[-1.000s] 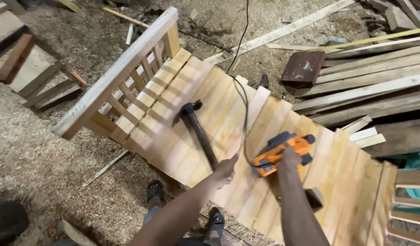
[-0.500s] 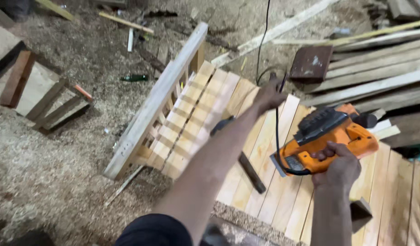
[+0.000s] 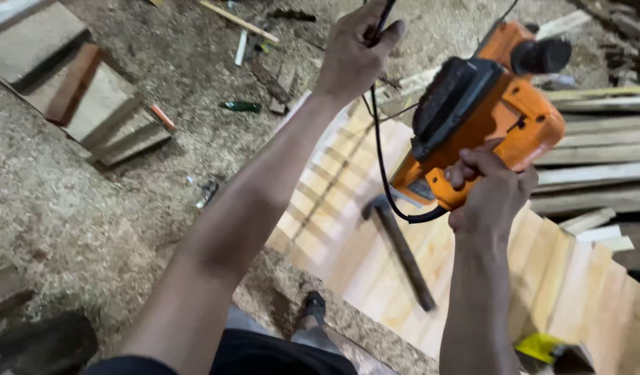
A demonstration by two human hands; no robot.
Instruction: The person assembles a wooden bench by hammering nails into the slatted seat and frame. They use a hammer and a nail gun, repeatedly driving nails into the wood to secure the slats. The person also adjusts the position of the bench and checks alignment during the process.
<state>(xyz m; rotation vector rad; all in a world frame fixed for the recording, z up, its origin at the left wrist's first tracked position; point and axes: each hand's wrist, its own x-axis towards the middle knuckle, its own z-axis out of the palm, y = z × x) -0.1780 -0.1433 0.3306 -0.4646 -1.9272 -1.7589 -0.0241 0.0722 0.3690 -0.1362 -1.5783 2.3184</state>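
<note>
The right hand (image 3: 490, 198) has its grip clamped on the orange-and-black electric planer (image 3: 483, 114), lifted above the pale slatted wooden panel (image 3: 542, 278). The left hand's (image 3: 355, 52) grip pinches the black power cord (image 3: 377, 149); a dark hammer (image 3: 403, 253) lies below.

Lit evenly, soft daylight, no glare.
Showed only faint shadows under the left arm (image 3: 243, 208) on the sawdust floor (image 3: 77, 208). Smeared by motion across the slatted panel (image 3: 375, 229) and the hammer (image 3: 403, 253). Kept the planer (image 3: 483, 111) and right hand (image 3: 490, 191) fairly sharp; dimmed toward the lower corners.
</note>
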